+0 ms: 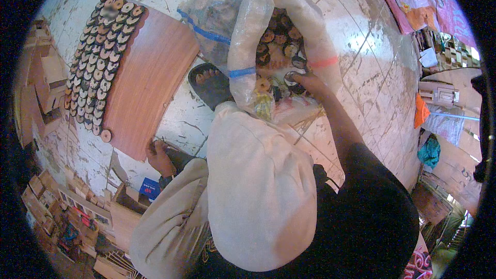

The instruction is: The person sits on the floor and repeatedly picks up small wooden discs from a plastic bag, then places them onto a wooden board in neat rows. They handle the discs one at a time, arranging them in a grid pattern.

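A wide-mouthed clear plastic sack [243, 36] with blue and red stripes lies open in front of me, full of round, dark-rimmed discs [279, 36]. My right hand [307, 81] reaches into its near part, thumb and fingers closed on a pale-faced round disc [291, 78]. To the left a brown wooden board [147, 67] carries several close rows of similar discs [98, 67], many overlapping, along its left side. Beside the board's near corner is my left hand [161, 159], its fingers curled; what they hold, if anything, is hidden.
My sandalled foot [209, 83] stands between board and sack. Cardboard boxes [51, 82] line the left, and an open box [129, 204] with a blue packet [150, 188] sits near my left knee. A pink printed sack [418, 0] and stacked items are at the right.
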### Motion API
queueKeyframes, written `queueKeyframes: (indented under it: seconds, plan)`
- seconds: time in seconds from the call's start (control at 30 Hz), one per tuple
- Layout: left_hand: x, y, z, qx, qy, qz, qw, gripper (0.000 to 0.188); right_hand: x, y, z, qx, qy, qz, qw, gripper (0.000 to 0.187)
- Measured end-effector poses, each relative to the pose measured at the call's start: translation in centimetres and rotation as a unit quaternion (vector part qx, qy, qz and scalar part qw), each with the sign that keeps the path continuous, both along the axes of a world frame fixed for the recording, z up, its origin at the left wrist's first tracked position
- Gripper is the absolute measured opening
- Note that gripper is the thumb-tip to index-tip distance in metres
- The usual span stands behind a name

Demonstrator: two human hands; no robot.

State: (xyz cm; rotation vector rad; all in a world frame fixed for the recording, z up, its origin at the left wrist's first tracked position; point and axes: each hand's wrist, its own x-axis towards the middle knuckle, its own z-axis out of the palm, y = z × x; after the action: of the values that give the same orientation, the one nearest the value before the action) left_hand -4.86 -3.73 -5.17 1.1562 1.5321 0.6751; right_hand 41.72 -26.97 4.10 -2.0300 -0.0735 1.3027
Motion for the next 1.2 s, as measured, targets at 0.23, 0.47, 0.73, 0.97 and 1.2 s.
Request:
queueKeyframes:
  seconds: [0.23, 0.47, 0.73, 0.97, 1.2]
  plan:
    - [0.2, 0.0, 0.2, -0.010, -0.027, 0.028, 0.999, 0.037, -2.2, 1.3, 1.0, -0.119, -0.215, 0.217, 0.945, 0.056]
    - [0.4, -0.3, 0.8, -0.005, -0.066, 0.022, 0.998, 0.032, -3.4, 1.1, 0.5, -0.010, -0.290, 0.168, 0.942, 0.067]
    - [6.6, 2.4, 6.7, -0.189, -0.198, -0.067, 0.959, 0.048, -7.0, 11.5, 7.7, 0.233, -0.413, 0.137, 0.870, 0.079]
    - [11.9, 5.7, 9.4, -0.315, -0.635, -0.008, 0.705, 0.071, -17.7, 26.3, 4.9, 0.451, -0.352, 0.494, 0.655, 0.090]
    - [7.1, 5.9, 6.1, -0.289, -0.578, 0.107, 0.755, 0.058, -22.9, 27.1, 1.5, 0.455, -0.180, 0.521, 0.699, 0.094]
